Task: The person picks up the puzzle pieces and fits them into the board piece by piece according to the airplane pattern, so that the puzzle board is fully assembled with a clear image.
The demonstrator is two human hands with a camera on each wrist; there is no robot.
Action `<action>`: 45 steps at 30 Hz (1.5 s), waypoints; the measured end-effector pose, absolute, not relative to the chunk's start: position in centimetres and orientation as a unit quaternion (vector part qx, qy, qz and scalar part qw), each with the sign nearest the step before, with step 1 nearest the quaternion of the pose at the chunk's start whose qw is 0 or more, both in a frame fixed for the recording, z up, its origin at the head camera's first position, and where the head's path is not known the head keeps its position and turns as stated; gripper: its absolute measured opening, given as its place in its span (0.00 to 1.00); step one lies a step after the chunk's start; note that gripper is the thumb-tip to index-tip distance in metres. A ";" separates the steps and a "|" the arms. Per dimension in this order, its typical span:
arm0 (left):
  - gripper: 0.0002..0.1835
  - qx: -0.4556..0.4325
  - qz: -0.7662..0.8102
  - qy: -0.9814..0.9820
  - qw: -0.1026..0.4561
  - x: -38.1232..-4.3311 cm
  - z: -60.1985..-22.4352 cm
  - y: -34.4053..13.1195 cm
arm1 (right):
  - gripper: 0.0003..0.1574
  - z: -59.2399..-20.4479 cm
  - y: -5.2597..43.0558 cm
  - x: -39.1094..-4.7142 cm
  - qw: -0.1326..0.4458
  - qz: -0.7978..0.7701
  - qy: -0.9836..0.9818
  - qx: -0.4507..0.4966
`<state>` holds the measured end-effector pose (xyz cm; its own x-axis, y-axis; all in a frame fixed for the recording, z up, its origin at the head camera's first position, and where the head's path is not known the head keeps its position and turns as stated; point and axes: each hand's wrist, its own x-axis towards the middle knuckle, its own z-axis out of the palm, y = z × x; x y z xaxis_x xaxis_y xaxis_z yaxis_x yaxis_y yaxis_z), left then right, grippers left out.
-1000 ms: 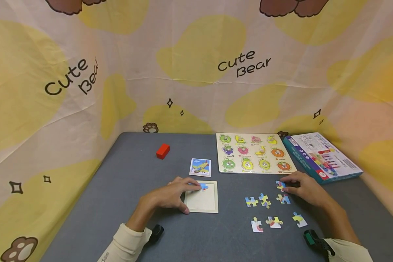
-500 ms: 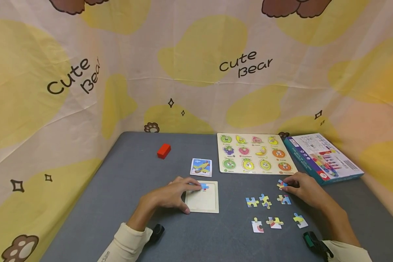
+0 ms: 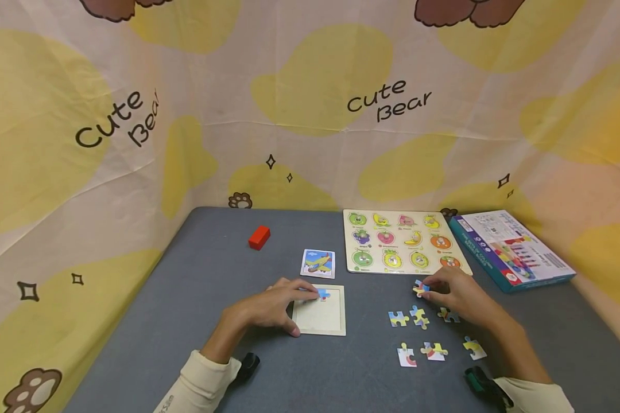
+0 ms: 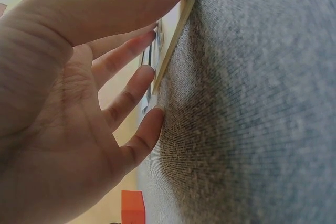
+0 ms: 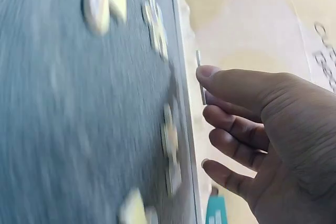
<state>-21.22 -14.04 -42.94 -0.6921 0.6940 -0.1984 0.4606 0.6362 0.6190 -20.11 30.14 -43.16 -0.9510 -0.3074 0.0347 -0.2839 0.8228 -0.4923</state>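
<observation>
In the head view my right hand [image 3: 462, 293] pinches a small jigsaw puzzle piece [image 3: 420, 288] between thumb and fingertips, lifted off the table. The right wrist view shows this piece edge-on at the thumb tip. My left hand [image 3: 276, 307] rests at the left side of a square cream puzzle tray [image 3: 320, 328]. Its thumb touches the tray's near left corner, and its straight fingers reach over the tray to a blue puzzle piece [image 3: 324, 294] lying near the top. The fingers partly hide that piece. Several loose puzzle pieces [image 3: 398, 319] lie right of the tray.
A picture card with a yellow plane [image 3: 318, 264] lies behind the tray. Farther back are a red block [image 3: 259, 237], a fruit board [image 3: 382, 250] and a teal-edged box [image 3: 514, 249]. A printed cloth [image 3: 310, 86] surrounds the grey table [image 3: 222, 258].
My right hand has lifted the puzzle piece and moved left with it, away from the box and over the near edge of the fruit board. The left hand has stayed at the tray.
</observation>
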 end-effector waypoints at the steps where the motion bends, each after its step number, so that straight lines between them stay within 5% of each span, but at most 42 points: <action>1: 0.43 0.328 0.272 0.879 0.215 -21.2 -42.9 -14.0 | 0.16 -43.1 29.6 -20.2 0.025 -0.257 0.953 -0.161; 19: 0.44 0.335 0.264 0.880 0.208 -21.3 -43.0 -13.9 | 0.10 -43.3 20.9 -21.8 0.019 -0.226 0.940 -0.253; 45: 0.45 0.334 0.257 0.883 0.207 -21.4 -43.0 -13.9 | 0.14 -44.0 13.9 -22.3 0.025 -0.217 0.922 -0.319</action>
